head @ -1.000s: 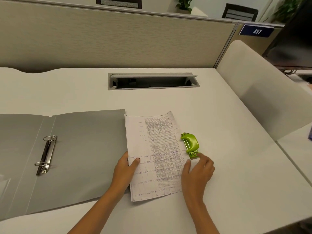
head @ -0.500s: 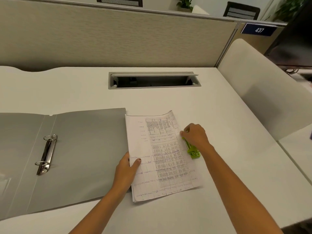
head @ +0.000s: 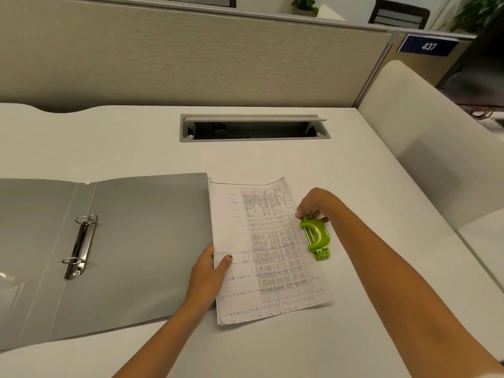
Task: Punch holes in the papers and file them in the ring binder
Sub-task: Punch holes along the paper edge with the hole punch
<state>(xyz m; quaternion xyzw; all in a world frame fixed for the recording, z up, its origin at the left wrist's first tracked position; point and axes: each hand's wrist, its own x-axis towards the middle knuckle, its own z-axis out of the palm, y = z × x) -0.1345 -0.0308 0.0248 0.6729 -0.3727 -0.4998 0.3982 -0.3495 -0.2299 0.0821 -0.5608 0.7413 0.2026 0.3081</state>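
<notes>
The white desk spreads out under my arms, with a beige partition standing along its far edge. On my left the grey ring binder lies open flat on the desk, its right cover reaching to the papers. The papers are a thin stack with a printed table and handwriting on the top sheet. They lie flat just right of the binder, their left edge touching or slightly overlapping the binder's cover. Beyond them, set into the desk, is a long cable hatch with its lid tipped up.

My left hand rests at the left edge of the papers. Its thumb lies flat on the top sheet. My other fingers are hidden under the hand, so I cannot tell whether they curl beneath the stack.

My right hand reaches over to the right edge of the papers, fingers curled, and pinches the far end of the green hole punch. The hole punch sits on the desk against the papers' right edge, lying lengthwise along it. I cannot tell whether the sheets are inside its slot.

The binder's metal ring mechanism sits beside the spine fold, both rings closed. A small blue plate reading 437 hangs at the partition's right end.
</notes>
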